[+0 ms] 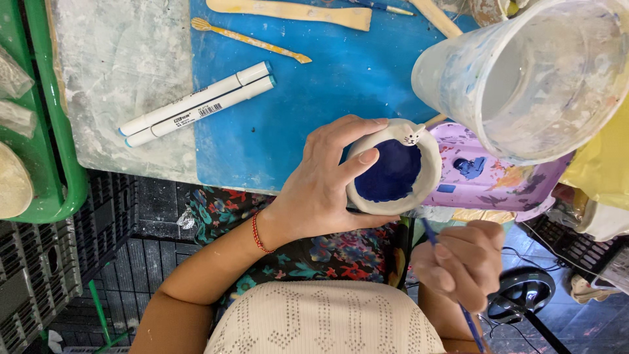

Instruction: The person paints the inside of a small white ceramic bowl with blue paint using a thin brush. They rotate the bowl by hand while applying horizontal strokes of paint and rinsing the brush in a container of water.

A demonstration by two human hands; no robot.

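1. The left hand (327, 187) wraps around a small white clay bowl (429, 180), thumb hooked over its rim, holding it above the near edge of the bench (124, 59).
2. The bowl's inside is painted dark blue, and a tiny cat face sits on its rim.
3. The right hand (462, 262) is closed around a thin blue-handled brush (468, 321), just below the bowl.
4. A paint-stained plastic cup (524, 78) and a purple palette (498, 174) stand to the right.
5. Two white markers (196, 105) lie on the bench, well apart from the bowl.
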